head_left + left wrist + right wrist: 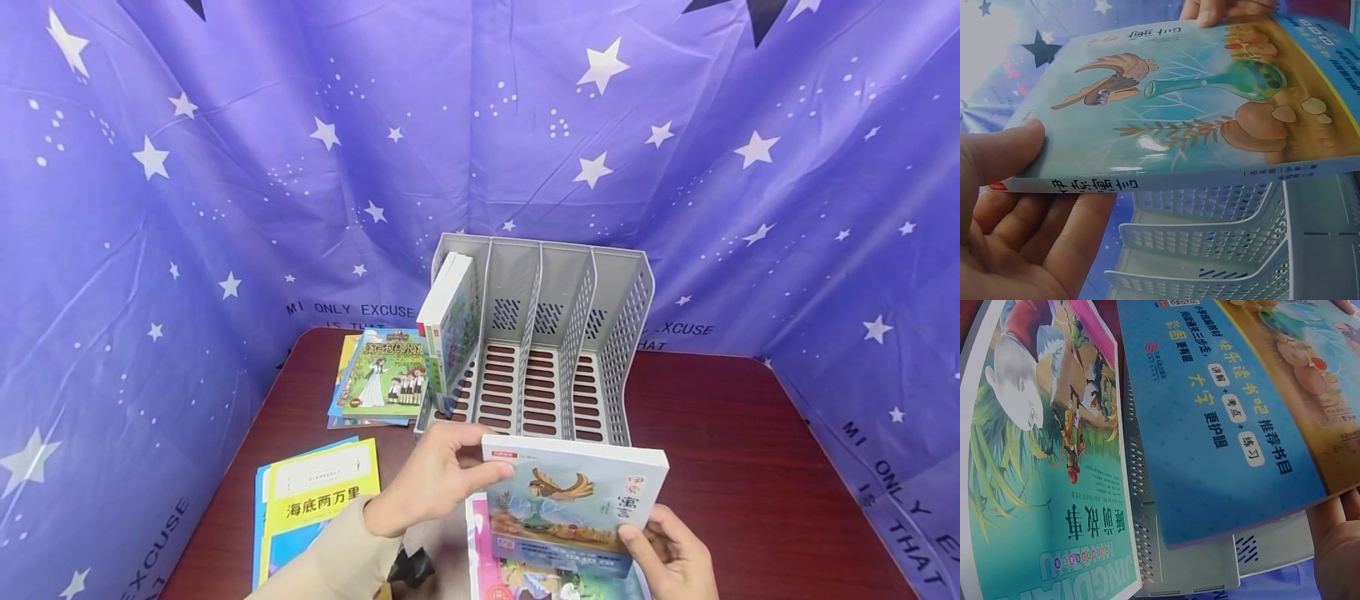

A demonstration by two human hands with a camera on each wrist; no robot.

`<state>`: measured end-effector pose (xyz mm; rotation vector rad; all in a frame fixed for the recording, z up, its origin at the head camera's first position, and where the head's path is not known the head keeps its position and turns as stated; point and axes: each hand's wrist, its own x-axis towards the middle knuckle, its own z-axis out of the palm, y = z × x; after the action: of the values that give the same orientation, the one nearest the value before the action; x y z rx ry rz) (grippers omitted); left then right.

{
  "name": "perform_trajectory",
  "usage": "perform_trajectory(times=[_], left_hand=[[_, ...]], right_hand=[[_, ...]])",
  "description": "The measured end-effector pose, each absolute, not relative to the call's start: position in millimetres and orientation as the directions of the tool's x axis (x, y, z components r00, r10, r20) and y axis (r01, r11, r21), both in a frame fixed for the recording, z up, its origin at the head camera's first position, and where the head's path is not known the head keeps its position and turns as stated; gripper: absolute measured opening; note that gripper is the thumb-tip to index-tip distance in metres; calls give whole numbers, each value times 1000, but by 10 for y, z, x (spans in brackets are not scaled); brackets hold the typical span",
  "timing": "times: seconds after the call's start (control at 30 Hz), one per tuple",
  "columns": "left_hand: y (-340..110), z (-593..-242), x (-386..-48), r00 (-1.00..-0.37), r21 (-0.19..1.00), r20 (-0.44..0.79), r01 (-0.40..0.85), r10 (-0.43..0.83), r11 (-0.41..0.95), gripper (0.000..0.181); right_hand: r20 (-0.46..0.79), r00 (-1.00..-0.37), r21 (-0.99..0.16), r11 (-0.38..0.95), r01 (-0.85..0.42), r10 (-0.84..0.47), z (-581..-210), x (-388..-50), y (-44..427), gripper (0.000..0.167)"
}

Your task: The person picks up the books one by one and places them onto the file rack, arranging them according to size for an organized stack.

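Note:
Both hands hold one thick paperback book [570,500] whose cover shows a bird and a green bottle. My left hand [442,475] pinches its upper left corner, thumb on the cover and fingers behind, as the left wrist view shows. At the opposite edge my right hand [671,554] grips the book, thumb on the front. Beneath it lies a larger picture book [1047,456] with a pink and green cover. Just beyond stands a grey file rack [555,392] with several slots; two upright books [450,325] stand in its leftmost one.
Left of the rack lies a stack of books [386,375], a green cover on top. Nearer on the left is another pile, topped by a yellow book [322,500]. A black object [411,568] lies by the left forearm. A purple star-printed curtain [480,125] surrounds the dark red table [750,467].

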<state>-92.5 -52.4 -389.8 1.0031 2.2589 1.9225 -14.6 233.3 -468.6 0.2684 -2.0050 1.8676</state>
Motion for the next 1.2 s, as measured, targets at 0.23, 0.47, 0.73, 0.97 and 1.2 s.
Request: perform_trajectory(times=[0.23, 0.47, 0.73, 0.97, 1.2], left_hand=[[-531, -3875, -890, -728, 786, 530, 614, 435, 69, 53], [-528, -3846, -852, -702, 760, 574, 649, 422, 44, 50], [-591, -3787, -809, -697, 756, 594, 654, 402, 16, 10], [-747, -3660, -812, -735, 758, 601, 649, 314, 69, 6], [-973, -3574, -875, -823, 809, 542, 566, 169, 160, 18]], right_hand=[[390, -913, -916, 154, -371, 118, -4674, -157, 2310, 29], [410, -910, -908, 125, -399, 71, -4682, -178, 2311, 30], [484, -875, -875, 26, -484, -13, -4784, -265, 2360, 35], [481, -874, -872, 63, -485, -68, -4799, -295, 2407, 30], [465, -880, -875, 101, -474, -99, -4772, -291, 2431, 24]])
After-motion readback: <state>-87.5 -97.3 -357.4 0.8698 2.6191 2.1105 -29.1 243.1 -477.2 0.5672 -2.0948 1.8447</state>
